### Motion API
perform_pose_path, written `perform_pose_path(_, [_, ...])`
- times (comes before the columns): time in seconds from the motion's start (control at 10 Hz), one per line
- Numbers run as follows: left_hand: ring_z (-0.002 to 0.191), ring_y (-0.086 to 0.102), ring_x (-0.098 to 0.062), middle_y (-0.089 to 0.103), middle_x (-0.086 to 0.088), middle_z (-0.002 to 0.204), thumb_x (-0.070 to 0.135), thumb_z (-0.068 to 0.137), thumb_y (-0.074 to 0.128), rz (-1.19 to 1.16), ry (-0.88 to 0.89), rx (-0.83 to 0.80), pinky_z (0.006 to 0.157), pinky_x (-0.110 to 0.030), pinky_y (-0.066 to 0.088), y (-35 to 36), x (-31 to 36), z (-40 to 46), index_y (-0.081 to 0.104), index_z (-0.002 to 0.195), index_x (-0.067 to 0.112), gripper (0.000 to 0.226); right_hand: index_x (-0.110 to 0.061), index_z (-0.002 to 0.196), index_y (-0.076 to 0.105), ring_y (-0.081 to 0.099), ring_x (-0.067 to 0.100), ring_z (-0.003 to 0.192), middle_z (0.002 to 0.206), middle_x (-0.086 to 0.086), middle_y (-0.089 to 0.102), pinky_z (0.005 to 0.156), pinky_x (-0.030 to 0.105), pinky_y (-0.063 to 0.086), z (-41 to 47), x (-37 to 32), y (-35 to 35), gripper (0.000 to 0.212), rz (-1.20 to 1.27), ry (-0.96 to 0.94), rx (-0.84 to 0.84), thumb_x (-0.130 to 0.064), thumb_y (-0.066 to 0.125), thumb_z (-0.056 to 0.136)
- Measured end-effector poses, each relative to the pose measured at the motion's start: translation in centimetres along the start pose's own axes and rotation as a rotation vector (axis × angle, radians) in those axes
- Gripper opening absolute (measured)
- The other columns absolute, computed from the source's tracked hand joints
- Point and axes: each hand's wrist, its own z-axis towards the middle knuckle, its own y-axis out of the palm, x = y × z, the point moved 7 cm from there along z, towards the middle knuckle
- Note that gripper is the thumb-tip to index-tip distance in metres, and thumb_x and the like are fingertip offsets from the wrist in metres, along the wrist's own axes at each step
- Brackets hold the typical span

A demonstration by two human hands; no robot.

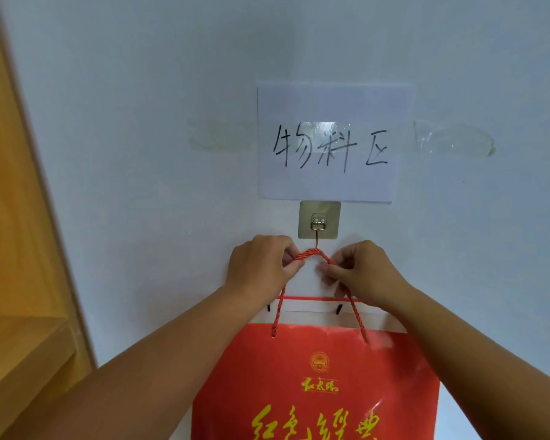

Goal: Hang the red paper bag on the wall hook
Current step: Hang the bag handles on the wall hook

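Observation:
The red paper bag (318,385) with gold lettering hangs flat against the white wall, its white inner rim showing at the top. Its red twisted cord handle (311,255) arches up to the tip of the metal wall hook (318,224), which sits on a square adhesive plate. My left hand (259,265) pinches the cord just left of the hook. My right hand (361,269) pinches it just right of the hook. The cord's peak touches the hook's lower end; whether it rests over the hook I cannot tell.
A white paper sign (331,142) with handwritten characters is taped to the wall right above the hook. Strips of clear tape (454,139) flank it. A wooden door frame and ledge (16,249) run down the left edge.

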Motion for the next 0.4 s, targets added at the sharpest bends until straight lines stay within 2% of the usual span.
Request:
perform_pose_path(0.1, [0.074, 0.068, -0.011, 0.077, 0.01, 0.082, 0.049, 0.089, 0.071, -0.013, 0.027, -0.007, 0.069, -0.032, 0.057, 1.2, -0.2, -1.1, 0.076, 0.094, 0.029, 0.021, -0.006, 0.07, 0.075, 0.073, 0.02, 0.05, 0.061, 0.009, 0.076, 0.054, 0.028, 0.06, -0.6, 0.3, 1.3, 0.032, 0.034, -0.012, 0.001, -0.029, 0.073, 0.093])
perform_pose_path(0.2, [0.07, 0.068, -0.012, 0.076, 0.009, 0.079, 0.054, 0.092, 0.066, -0.003, 0.048, 0.018, 0.063, -0.032, 0.056, 1.7, -0.3, -2.3, 0.076, 0.091, 0.028, 0.028, -0.007, 0.073, 0.073, 0.07, 0.013, 0.049, 0.061, 0.006, 0.073, 0.056, 0.032, 0.062, -1.6, -0.2, 1.9, 0.034, -0.087, -0.115, 0.068, -0.032, 0.067, 0.096])
perform_pose_path(0.3, [0.069, 0.067, -0.014, 0.075, 0.008, 0.079, 0.056, 0.094, 0.061, 0.023, 0.034, 0.035, 0.057, -0.028, 0.047, 1.2, -0.2, -3.9, 0.075, 0.089, 0.027, 0.033, -0.012, 0.079, 0.071, 0.064, 0.015, 0.056, 0.067, 0.003, 0.069, 0.06, 0.04, 0.056, -3.2, -1.3, 2.0, 0.036, -0.397, -0.268, 0.199, -0.038, 0.059, 0.099])
perform_pose_path(0.4, [0.078, 0.069, -0.015, 0.074, 0.007, 0.094, 0.051, 0.099, 0.055, 0.1, 0.041, 0.034, 0.06, -0.031, 0.052, 0.3, 0.5, -6.5, 0.072, 0.103, 0.024, 0.032, -0.017, 0.093, 0.074, 0.064, 0.02, 0.07, 0.084, 0.003, 0.067, 0.065, 0.041, 0.056, -6.0, -1.8, 1.6, 0.031, -0.475, -0.292, 0.237, -0.04, 0.054, 0.1])
